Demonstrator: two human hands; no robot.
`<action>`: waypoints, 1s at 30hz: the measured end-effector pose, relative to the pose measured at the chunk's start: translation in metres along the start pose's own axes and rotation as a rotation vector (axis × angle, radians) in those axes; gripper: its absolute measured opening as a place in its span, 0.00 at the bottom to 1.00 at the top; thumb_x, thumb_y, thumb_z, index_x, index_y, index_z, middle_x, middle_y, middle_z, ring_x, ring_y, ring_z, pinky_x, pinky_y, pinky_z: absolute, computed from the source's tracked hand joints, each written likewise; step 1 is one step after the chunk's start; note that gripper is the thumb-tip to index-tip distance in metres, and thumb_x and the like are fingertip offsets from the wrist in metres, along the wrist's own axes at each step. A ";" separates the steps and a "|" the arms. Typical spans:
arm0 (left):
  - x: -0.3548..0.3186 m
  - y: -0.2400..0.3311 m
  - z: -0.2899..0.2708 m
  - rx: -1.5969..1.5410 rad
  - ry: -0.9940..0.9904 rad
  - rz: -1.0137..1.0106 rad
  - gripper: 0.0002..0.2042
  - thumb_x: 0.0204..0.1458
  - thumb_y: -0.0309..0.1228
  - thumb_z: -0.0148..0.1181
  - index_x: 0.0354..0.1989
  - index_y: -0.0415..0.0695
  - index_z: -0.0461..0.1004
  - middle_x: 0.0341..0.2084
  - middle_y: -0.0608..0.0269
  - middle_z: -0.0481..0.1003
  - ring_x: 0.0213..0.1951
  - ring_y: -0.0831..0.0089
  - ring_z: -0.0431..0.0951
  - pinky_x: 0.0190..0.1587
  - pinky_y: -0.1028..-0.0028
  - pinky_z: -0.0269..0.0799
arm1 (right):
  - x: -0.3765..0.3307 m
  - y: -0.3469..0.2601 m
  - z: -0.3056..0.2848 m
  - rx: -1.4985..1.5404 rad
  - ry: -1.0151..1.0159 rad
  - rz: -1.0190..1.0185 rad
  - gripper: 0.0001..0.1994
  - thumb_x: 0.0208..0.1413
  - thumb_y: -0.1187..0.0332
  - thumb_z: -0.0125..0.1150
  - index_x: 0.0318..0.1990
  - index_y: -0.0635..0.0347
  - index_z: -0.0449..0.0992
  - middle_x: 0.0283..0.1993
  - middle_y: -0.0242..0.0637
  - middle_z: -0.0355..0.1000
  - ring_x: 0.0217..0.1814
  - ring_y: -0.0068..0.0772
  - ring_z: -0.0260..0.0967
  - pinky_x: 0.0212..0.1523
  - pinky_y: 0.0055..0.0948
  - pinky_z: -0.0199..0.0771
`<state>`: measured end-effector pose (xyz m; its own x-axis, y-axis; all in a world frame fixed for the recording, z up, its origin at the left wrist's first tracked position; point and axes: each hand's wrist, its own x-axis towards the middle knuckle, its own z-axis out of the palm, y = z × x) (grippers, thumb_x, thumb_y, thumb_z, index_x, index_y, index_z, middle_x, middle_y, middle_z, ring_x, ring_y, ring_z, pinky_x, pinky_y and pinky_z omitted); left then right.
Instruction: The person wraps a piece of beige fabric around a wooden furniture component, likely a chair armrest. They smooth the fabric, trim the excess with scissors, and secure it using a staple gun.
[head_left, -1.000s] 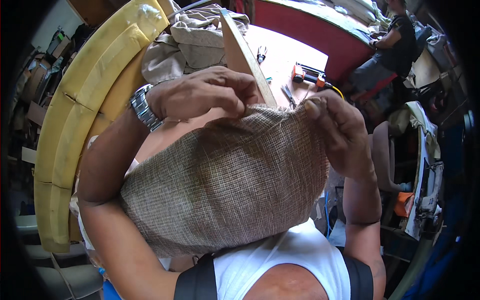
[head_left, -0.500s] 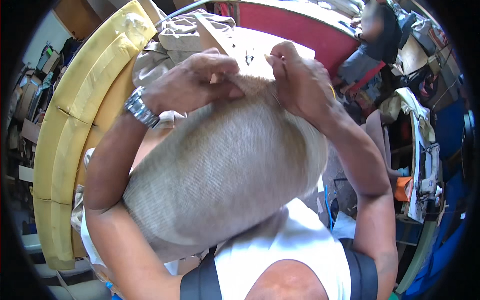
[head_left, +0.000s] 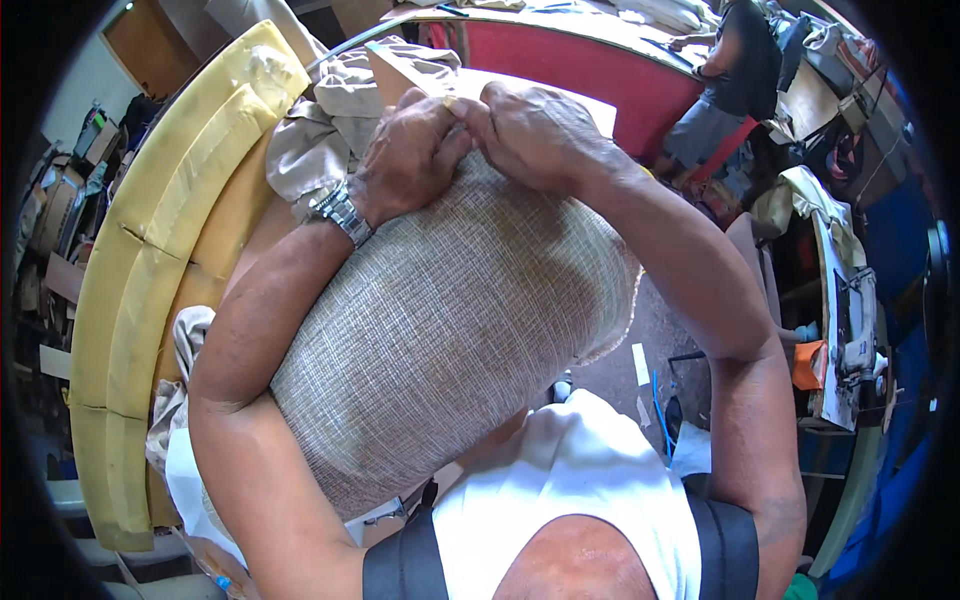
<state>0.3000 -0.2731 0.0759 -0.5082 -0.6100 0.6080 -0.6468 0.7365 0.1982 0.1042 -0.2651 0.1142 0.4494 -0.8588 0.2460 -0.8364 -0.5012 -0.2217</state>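
Note:
A bulky cushion covered in beige-grey woven fabric lies before me and reaches toward my body. At its far edge my left hand and my right hand meet, fingers bent and closed. Both seem to grip the cover's edge, though the fingers hide what exactly is pinched. A metal watch circles my left wrist. Just beyond the hands are a thin, pale wooden piece and a white sheet-like surface.
Curved yellow foam stands along the left, with crumpled beige cloth beside it. A red-sided table stands at the back. Another person works at its right end. A machine and an orange pouch are at right.
My hands have come together at the cushion's far edge; before, they were apart with a stretch of the edge between them. The cushion has shifted slightly, and its weave now shows sharply.

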 end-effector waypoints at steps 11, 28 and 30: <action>0.011 0.011 -0.078 0.324 -0.010 0.272 0.22 0.62 0.44 0.62 0.58 0.45 0.72 0.55 0.51 0.76 0.58 0.52 0.75 0.62 0.56 0.71 | 0.063 0.084 0.122 0.667 -0.123 0.136 0.30 0.76 0.49 0.33 0.63 0.65 0.72 0.62 0.54 0.73 0.66 0.48 0.69 0.70 0.42 0.62; -0.413 0.246 -0.187 0.043 1.169 -1.607 0.34 0.67 0.62 0.41 0.53 0.43 0.80 0.48 0.62 0.81 0.50 0.72 0.77 0.54 0.69 0.71 | 0.042 0.126 0.101 0.800 -0.072 -0.073 0.46 0.70 0.32 0.28 0.63 0.75 0.70 0.59 0.60 0.72 0.59 0.50 0.70 0.62 0.49 0.66; -0.358 0.220 -0.158 0.188 1.145 -1.471 0.32 0.67 0.60 0.44 0.49 0.41 0.81 0.46 0.60 0.81 0.48 0.71 0.78 0.52 0.69 0.71 | 0.035 0.130 0.082 0.705 -0.160 -0.168 0.46 0.70 0.33 0.27 0.59 0.74 0.74 0.52 0.58 0.76 0.52 0.49 0.73 0.57 0.51 0.69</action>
<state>0.4299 0.1536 0.0231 0.9681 -0.1189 0.2208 -0.2421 -0.2138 0.9464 0.0373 -0.3686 0.0163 0.6386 -0.7426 0.2018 -0.3769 -0.5304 -0.7594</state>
